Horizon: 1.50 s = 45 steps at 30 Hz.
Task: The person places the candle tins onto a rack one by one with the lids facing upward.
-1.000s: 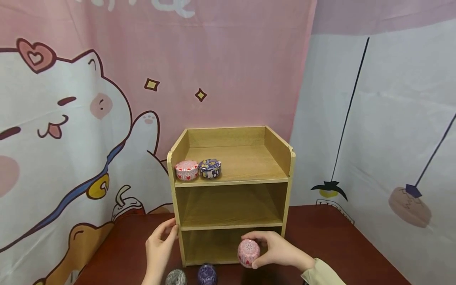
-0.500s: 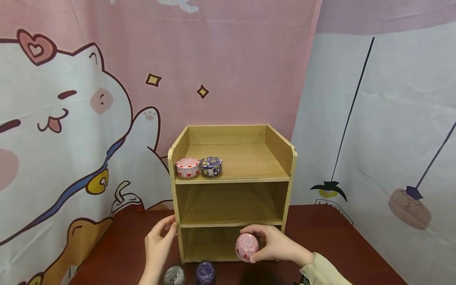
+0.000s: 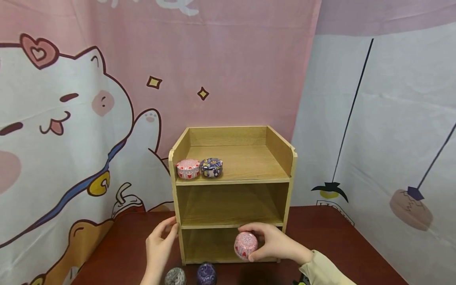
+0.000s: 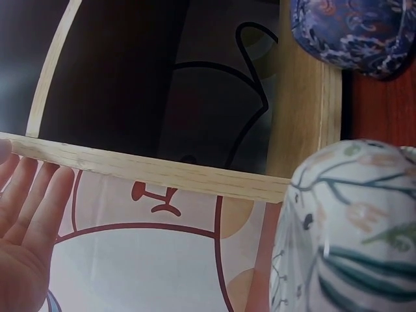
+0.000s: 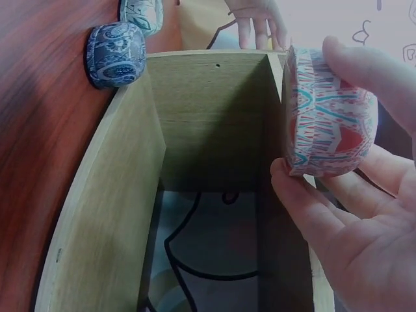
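Observation:
My right hand (image 3: 272, 243) holds a small round pink tin (image 3: 246, 246) between thumb and fingers, in front of the lowest compartment of a wooden shelf (image 3: 231, 181). The right wrist view shows the tin (image 5: 331, 117) tilted on its side, its red and teal pattern visible. Over at the shelf's left side, my left hand (image 3: 159, 245) touches the side panel with extended fingers. Those fingers (image 4: 39, 208) lie along the panel's outer face in the left wrist view. A pink tin (image 3: 188, 169) and a blue-yellow tin (image 3: 211, 168) stand side by side on the top level.
A grey-white tin (image 3: 175, 276) and a purple-blue tin (image 3: 206, 274) stand on the red-brown table (image 3: 331, 241) before the shelf. In the left wrist view, a white floral tin (image 4: 357, 227) looms close. A printed cloth (image 3: 242, 71) hangs behind.
My right hand has shifted slightly up and left with the pink tin, still before the lowest compartment. The left hand stays at the side panel. The head view wavers a little.

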Each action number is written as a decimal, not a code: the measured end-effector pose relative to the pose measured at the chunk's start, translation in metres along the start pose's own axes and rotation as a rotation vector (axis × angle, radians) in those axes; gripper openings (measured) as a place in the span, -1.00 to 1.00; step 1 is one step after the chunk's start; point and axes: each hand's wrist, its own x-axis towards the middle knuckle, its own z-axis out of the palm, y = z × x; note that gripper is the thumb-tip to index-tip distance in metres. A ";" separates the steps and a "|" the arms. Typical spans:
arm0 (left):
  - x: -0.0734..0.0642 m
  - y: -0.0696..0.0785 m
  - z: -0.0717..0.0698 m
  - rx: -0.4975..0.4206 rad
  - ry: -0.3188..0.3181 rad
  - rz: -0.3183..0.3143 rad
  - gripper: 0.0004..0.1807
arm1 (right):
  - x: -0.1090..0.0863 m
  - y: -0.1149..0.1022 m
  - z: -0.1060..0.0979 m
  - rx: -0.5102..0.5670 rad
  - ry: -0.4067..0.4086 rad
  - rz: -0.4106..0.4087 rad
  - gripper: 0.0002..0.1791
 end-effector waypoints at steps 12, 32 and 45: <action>0.000 0.000 0.001 -0.013 0.007 -0.012 -0.78 | 0.003 -0.006 -0.003 -0.070 0.012 -0.016 -0.30; -0.003 -0.001 -0.001 0.031 0.006 -0.044 -0.81 | 0.004 -0.003 -0.007 -0.042 0.031 -0.048 -0.32; -0.002 -0.001 -0.001 0.020 -0.007 -0.043 -0.85 | 0.003 -0.013 -0.011 -0.258 0.092 -0.025 -0.31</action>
